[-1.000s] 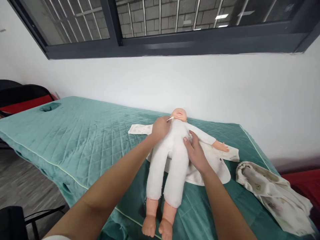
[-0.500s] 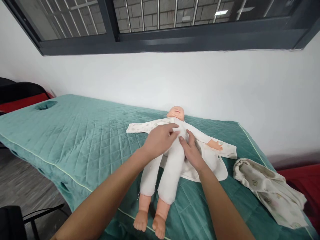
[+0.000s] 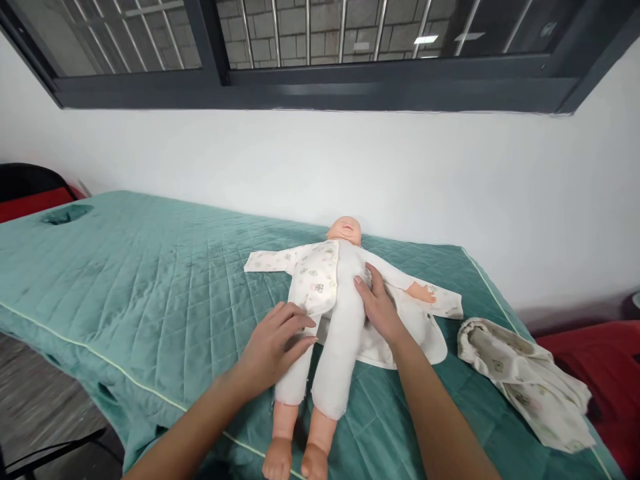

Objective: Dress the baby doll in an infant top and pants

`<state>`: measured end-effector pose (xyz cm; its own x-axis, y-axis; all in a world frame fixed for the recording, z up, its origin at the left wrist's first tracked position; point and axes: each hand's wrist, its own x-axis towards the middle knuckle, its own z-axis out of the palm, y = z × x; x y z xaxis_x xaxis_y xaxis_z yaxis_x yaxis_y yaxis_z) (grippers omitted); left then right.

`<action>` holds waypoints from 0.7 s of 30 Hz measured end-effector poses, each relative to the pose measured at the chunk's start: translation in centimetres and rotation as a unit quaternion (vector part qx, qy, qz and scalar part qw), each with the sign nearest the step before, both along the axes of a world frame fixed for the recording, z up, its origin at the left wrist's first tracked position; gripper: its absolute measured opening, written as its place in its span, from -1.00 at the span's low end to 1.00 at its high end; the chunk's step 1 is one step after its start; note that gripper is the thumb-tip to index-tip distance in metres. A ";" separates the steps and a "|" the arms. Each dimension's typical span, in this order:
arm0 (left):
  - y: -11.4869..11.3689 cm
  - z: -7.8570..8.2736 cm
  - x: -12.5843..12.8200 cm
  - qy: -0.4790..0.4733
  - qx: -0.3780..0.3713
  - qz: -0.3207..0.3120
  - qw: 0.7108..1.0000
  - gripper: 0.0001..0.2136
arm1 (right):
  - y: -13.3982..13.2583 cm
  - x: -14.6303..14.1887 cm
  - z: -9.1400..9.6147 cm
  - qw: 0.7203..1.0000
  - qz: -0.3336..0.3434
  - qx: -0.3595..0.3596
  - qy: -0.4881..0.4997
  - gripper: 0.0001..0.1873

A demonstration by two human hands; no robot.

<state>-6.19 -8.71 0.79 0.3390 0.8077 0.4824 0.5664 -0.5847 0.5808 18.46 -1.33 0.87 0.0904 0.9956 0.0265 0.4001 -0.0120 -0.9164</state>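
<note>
A baby doll [image 3: 336,333] in a white body suit lies on its back on the teal quilted bed [image 3: 150,267], head toward the wall. A white printed jacket [image 3: 315,277] lies under it, with one flap folded over the doll's chest on the left and the other flap spread open on the right. My left hand [image 3: 275,343] rests beside the doll's hip and thigh, fingers stretched out and holding nothing. My right hand [image 3: 377,307] lies flat on the doll's belly, fingers apart.
A crumpled printed cloth [image 3: 525,380] lies on the bed's right end. The white wall and a dark-framed window [image 3: 320,73] stand behind. Red-and-black furniture [image 3: 30,193] shows at far left, a red surface [image 3: 595,347] at far right. The bed's front edge drops to a grey floor.
My left hand drew the jacket's left flap over the doll's chest, then slid down toward the doll's hip. My right hand stayed on the belly. The view shifted slightly right.
</note>
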 end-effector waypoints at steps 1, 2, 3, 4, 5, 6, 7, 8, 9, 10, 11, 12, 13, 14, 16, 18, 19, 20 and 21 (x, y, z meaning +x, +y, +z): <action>0.0 0.4 0.0 -0.005 -0.006 -0.009 1.000 -0.87 | 0.0 0.0 0.0 1.000 -0.002 0.001 -0.002 -0.12; 0.1 0.8 0.0 -0.016 -0.015 -0.009 1.000 -0.85 | 0.0 0.1 0.0 1.000 -0.003 0.002 -0.005 -0.12; 0.3 1.1 -0.1 -0.029 -0.023 0.000 0.999 -0.84 | 0.1 0.1 0.0 1.000 -0.003 0.004 -0.006 -0.13; 0.6 1.4 -0.1 -0.042 -0.026 0.015 0.999 -0.82 | 0.1 0.2 -0.1 1.000 -0.002 0.004 -0.007 -0.13; 0.9 1.6 -0.1 -0.052 -0.022 0.032 0.998 -0.81 | 0.1 0.2 -0.2 1.000 -0.001 0.005 -0.007 -0.13; 1.3 1.8 0.0 -0.058 -0.013 0.048 0.997 -0.80 | 0.2 0.2 -0.3 1.000 0.001 0.006 -0.007 -0.13; 1.7 1.8 0.2 -0.058 -0.005 0.057 0.997 -0.79 | 0.2 0.2 -0.3 1.000 0.002 0.008 -0.008 -0.13; 2.2 1.7 0.5 -0.049 -0.002 0.056 0.997 -0.75 | 0.3 0.2 -0.4 1.000 0.003 0.011 -0.009 -0.14; 2.7 1.6 0.9 -0.031 -0.004 0.044 0.999 -0.71 | 0.3 0.1 -0.4 1.000 0.003 0.014 -0.012 -0.15; 3.1 1.6 1.4 -0.008 -0.009 0.024 1.000 -0.66 | 0.3 0.1 -0.4 1.000 0.001 0.016 -0.015 -0.16; 3.6 1.5 1.9 0.018 -0.014 0.001 1.000 -0.62 | 0.3 0.0 -0.4 1.000 -0.002 0.017 -0.018 -0.16; 4.0 1.6 2.5 0.042 -0.018 -0.021 0.999 -0.59 | 0.2 0.0 -0.3 1.000 -0.003 0.016 -0.020 -0.16; 4.5 1.8 3.1 0.058 -0.020 -0.040 0.997 -0.58 | 0.2 -0.1 -0.1 1.000 -0.002 0.015 -0.020 -0.16; 5.0 2.2 3.7 0.064 -0.022 -0.053 0.996 -0.57 | 0.1 -0.2 0.0 1.000 0.001 0.015 -0.019 -0.15; 6.1 3.5 4.9 0.055 -0.037 -0.058 0.996 -0.55 | 0.0 -0.2 0.2 1.000 0.007 0.017 -0.014 -0.15; 7.2 5.4 6.2 0.046 -0.057 -0.045 0.996 -0.55 | 0.0 -0.3 0.3 1.000 0.006 0.019 -0.012 -0.17; 7.8 6.5 7.0 0.049 -0.062 -0.040 0.996 -0.56 | 0.0 -0.4 0.3 1.000 0.001 0.020 -0.012 -0.18; 8.5 7.5 8.0 0.061 -0.061 -0.044 0.995 -0.58 | 0.0 -0.4 0.2 1.000 -0.003 0.025 -0.013 -0.19; 9.2 8.4 9.2 0.080 -0.059 -0.055 0.994 -0.60 | 0.1 -0.5 0.1 0.999 -0.006 0.034 -0.016 -0.22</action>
<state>3.05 0.46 9.19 0.4925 0.8092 0.3203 0.5932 -0.5814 0.5569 18.00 -1.27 1.00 0.1001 0.9903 0.0965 0.4291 0.0445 -0.9021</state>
